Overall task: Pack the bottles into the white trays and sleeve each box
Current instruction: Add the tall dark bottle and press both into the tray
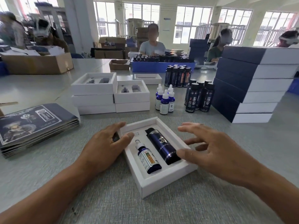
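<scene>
A white tray (163, 183) lies in front of me on the grey table. In it lie a small blue dropper bottle (148, 160) on the left and a tall dark blue bottle (163, 146) on the right. My left hand (103, 147) rests at the tray's left rim, fingers spread and relaxed. My right hand (215, 151) hovers over the tray's right rim with its fingers spread and its thumb near the tall bottle's base. Neither hand holds anything.
Flat printed sleeves (35, 125) are stacked at the left. Empty white trays (95, 94) stand behind, beside several dropper bottles (165, 101) and tall dark bottles (199, 97). Sleeved boxes (252, 84) are piled at the right. A blue crate (161, 66) and people sit beyond.
</scene>
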A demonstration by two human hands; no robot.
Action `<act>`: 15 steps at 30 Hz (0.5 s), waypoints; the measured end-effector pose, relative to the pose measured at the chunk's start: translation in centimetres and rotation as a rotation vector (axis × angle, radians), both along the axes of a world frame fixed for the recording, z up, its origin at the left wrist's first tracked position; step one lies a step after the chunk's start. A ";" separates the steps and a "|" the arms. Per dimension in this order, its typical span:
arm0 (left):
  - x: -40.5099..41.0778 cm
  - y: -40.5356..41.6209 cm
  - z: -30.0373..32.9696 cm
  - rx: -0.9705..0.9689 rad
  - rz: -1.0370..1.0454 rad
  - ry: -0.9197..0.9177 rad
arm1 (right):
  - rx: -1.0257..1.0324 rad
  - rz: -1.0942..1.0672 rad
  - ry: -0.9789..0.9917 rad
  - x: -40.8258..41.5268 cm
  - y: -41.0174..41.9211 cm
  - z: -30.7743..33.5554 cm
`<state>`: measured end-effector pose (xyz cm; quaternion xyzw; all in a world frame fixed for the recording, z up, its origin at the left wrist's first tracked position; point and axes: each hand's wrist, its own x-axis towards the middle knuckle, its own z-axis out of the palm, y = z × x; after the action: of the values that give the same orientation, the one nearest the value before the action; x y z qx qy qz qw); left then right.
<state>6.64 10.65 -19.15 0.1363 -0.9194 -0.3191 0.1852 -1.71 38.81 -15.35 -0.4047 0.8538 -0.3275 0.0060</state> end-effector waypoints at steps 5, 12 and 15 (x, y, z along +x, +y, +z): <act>0.0 0.1 0.1 0.004 -0.005 -0.004 | 0.194 0.112 -0.117 -0.1 0.9 0.2; 0.0 -0.4 -0.3 0.022 0.116 0.128 | 0.157 -0.062 -0.001 -1.1 1.5 0.7; 0.1 -0.3 -0.4 -0.011 0.132 0.133 | 0.157 -0.130 -0.007 -1.0 1.3 0.7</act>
<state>6.70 10.32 -19.54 0.1743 -0.8958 -0.3095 0.2671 -2.74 40.12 -14.70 -0.3456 0.9012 -0.2608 0.0191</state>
